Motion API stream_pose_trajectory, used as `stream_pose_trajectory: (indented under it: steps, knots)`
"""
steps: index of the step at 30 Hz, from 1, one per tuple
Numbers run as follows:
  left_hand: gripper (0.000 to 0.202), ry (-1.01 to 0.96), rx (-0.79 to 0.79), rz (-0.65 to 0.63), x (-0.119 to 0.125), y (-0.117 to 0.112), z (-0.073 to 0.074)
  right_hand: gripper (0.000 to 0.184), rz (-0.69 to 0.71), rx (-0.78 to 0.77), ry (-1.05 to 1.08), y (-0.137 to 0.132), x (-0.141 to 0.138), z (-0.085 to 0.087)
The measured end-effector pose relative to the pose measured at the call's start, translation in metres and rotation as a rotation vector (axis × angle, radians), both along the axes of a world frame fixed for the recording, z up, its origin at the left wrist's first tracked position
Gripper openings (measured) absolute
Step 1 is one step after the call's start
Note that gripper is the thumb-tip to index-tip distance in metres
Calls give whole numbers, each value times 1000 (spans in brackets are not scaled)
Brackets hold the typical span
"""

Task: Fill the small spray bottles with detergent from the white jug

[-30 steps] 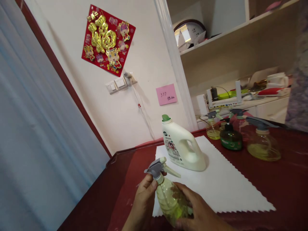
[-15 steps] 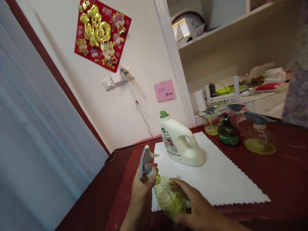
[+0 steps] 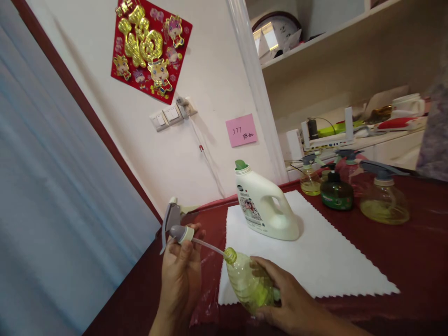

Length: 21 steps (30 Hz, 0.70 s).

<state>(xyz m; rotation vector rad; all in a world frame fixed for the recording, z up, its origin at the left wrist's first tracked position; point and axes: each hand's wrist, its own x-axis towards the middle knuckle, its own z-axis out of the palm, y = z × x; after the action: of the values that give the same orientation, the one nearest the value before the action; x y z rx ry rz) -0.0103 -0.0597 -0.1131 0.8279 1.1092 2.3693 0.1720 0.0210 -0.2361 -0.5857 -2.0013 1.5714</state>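
Note:
My left hand (image 3: 184, 263) grips the grey and white spray head (image 3: 180, 233) by its collar. From that collar a thin clear tube runs right, its end still inside the mouth of the bottle. My right hand (image 3: 285, 291) is wrapped round the body of the clear yellowish bottle (image 3: 247, 282), which leans with its neck to the upper left and holds some yellow-green liquid low inside. Behind the bottle a cream detergent jug (image 3: 268, 205) stands on a white sheet (image 3: 336, 266), a green piece in its open neck.
On the dark red table (image 3: 416, 261), at the right, stand a green pump bottle (image 3: 336, 193), a wide spray bottle (image 3: 385, 205) and a smaller spray bottle (image 3: 310, 179). A white router (image 3: 329, 142) sits behind them. A blue curtain (image 3: 63, 186) hangs at the left.
My left hand has moved left with the spray head, drawing it off the bottle's neck so the tube shows. My right hand keeps the bottle in nearly the same place.

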Motion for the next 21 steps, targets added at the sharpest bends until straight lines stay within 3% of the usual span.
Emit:
stream_pose_trajectory:
  steps: [9, 15, 18, 21]
  knots:
    - [46, -146, 120, -73, -14, -18, 20, 91, -24, -43, 89, -1, -3, -7]
    - [51, 42, 80, 80, -45, -20, 31, 87, -85, -43, 110, 0, -3, -12]
    - [51, 326, -128, 177, -78, -17, 27, 86, -96, -52, 104, -1, -2, -9]
    - [44, 758, -592, 242, -113, -15, 12, 88, -103, -65, 89, -1, -3, -8]
